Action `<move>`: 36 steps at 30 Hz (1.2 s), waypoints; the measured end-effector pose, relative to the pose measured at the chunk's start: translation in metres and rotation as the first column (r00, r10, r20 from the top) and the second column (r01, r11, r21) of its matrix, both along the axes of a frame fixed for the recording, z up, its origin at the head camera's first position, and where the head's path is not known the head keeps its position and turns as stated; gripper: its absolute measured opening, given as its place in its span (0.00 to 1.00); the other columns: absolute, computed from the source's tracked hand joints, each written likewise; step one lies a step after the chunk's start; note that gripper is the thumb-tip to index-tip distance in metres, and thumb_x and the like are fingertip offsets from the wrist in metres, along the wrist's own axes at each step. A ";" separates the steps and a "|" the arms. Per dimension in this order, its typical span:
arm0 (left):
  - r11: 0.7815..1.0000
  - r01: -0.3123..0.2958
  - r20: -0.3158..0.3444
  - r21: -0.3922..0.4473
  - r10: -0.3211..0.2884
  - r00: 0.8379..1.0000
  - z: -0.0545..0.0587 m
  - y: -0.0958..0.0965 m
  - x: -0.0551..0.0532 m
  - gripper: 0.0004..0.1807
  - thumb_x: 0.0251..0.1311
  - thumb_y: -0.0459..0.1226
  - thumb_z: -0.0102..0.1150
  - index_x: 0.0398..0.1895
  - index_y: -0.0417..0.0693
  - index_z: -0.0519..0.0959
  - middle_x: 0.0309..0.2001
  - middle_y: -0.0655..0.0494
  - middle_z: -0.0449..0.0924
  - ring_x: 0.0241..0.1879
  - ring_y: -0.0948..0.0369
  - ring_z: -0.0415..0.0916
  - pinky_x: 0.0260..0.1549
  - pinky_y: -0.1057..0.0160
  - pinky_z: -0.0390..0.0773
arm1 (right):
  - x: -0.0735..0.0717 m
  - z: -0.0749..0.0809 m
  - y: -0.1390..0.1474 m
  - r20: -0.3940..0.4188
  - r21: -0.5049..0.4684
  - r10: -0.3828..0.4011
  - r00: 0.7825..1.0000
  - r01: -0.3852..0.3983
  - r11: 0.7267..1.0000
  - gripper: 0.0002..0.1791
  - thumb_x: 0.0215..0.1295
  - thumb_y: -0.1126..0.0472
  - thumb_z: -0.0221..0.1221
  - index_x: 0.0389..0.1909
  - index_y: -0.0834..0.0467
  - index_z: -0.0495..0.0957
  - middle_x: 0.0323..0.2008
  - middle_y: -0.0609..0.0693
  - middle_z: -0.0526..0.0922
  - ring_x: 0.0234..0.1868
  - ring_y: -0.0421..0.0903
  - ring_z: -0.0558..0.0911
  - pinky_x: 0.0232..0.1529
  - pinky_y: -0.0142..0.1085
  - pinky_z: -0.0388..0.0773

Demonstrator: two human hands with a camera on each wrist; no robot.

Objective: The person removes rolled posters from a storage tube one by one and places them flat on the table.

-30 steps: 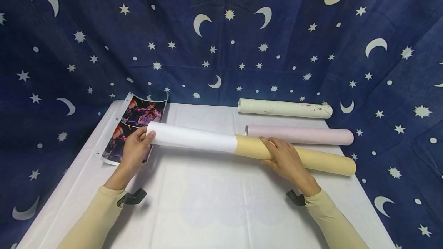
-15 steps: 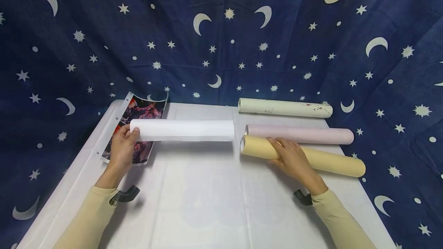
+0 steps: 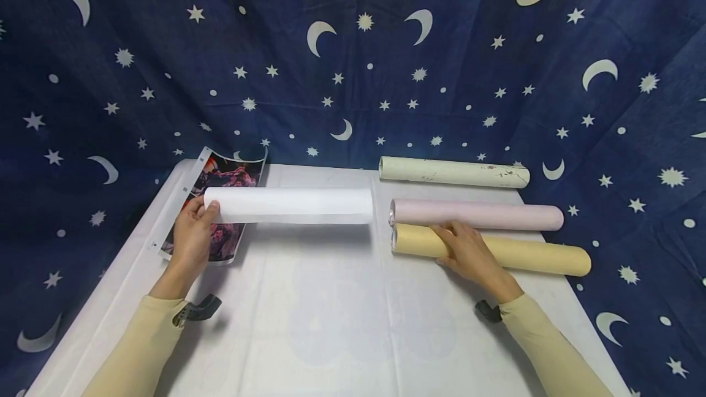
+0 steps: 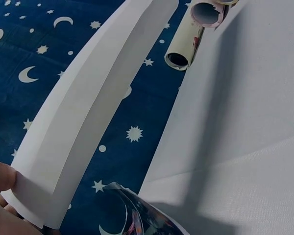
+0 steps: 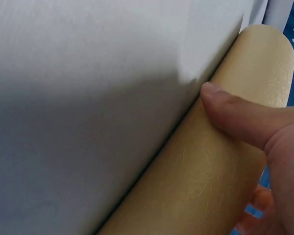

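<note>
My left hand (image 3: 192,234) pinches the left end of a rolled white sheet of paper (image 3: 289,206), thumb in front. The roll is held above the table, and its loose edge shows lengthwise in the left wrist view, on the white paper (image 4: 83,98). My right hand (image 3: 471,253) grips a yellow tube (image 3: 535,255) around its middle, low at the table. In the right wrist view the thumb lies across the yellow tube (image 5: 186,181), with other fingertips on its far side. Just behind it lies a pink tube (image 3: 485,214).
A cream tube with a floral print (image 3: 452,171) lies at the back right. Printed photo sheets (image 3: 226,244) with curling edges lie at the left, partly behind the white roll. A star-and-moon cloth (image 3: 353,103) hangs behind the white table (image 3: 331,323).
The white roll has come out of the yellow tube and moved left with my left hand. My right hand has shifted the yellow tube right and lowered it beside the pink one.
</note>
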State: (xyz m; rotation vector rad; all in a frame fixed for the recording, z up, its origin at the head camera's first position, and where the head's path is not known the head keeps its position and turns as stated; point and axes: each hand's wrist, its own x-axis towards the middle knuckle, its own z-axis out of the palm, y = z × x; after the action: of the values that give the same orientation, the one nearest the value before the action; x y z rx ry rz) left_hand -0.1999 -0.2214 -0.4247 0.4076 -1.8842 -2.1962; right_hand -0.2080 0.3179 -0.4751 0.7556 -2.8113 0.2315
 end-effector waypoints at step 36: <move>0.999 0.012 -0.025 -0.038 -0.013 1.000 -0.004 0.006 0.001 0.09 0.71 0.39 0.53 0.49 0.48 0.71 0.38 0.71 0.81 0.43 0.72 0.77 0.43 0.79 0.74 | -0.077 0.006 -0.002 -0.038 0.082 -0.062 0.997 0.065 0.994 0.43 0.46 0.58 0.77 0.67 0.50 0.71 0.52 0.58 0.75 0.55 0.62 0.72 0.50 0.59 0.70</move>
State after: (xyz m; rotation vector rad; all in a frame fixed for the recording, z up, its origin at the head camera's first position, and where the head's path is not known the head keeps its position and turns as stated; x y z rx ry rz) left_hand -0.1991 -0.2156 -0.4288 0.3605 -1.9170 -2.1602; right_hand -0.2846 0.3159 -0.4690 0.6787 -2.8212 0.0901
